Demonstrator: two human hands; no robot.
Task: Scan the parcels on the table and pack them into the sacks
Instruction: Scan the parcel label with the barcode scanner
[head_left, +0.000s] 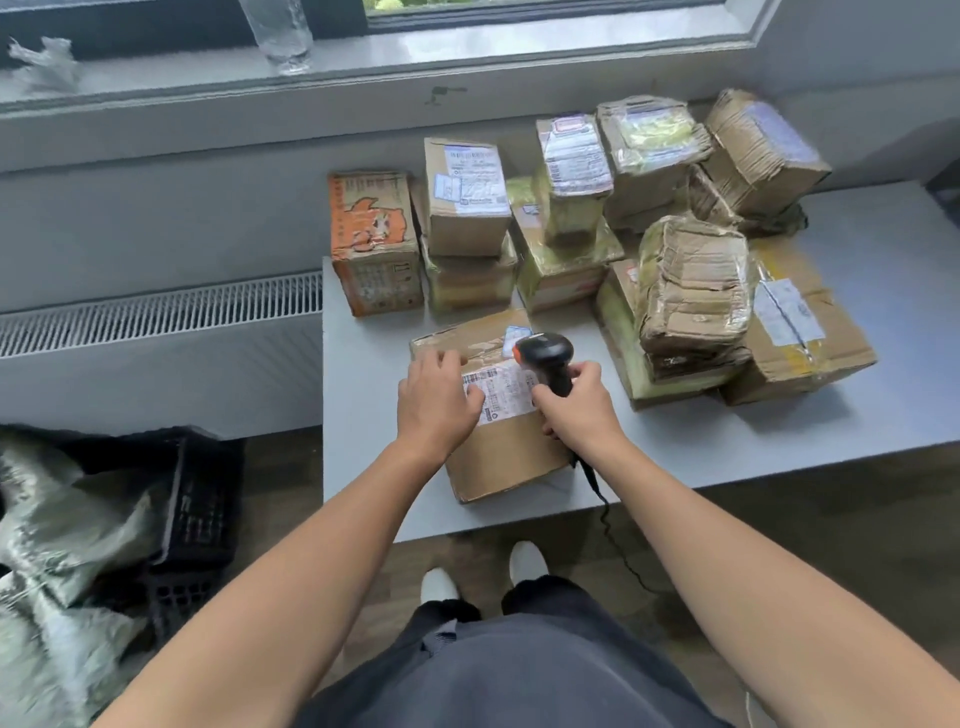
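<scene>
A brown cardboard parcel (498, 457) with a white shipping label (506, 387) lies near the front edge of the grey table (753, 441). My left hand (439, 400) rests flat on the parcel's top, its fingers touching the label's left side. My right hand (576, 405) grips a black handheld scanner (545, 358) with an orange tip. The scanner's head points at the label from the right. Several more taped cardboard parcels (691, 291) are piled behind and to the right. A grey-green woven sack (57, 525) lies open on the floor at the left.
A black plastic crate (200, 514) stands by the sack. The scanner's cable (608, 519) hangs over the table's front edge. A radiator (156, 312) runs along the wall at the left. A glass (280, 36) stands on the window sill. My feet are under the table edge.
</scene>
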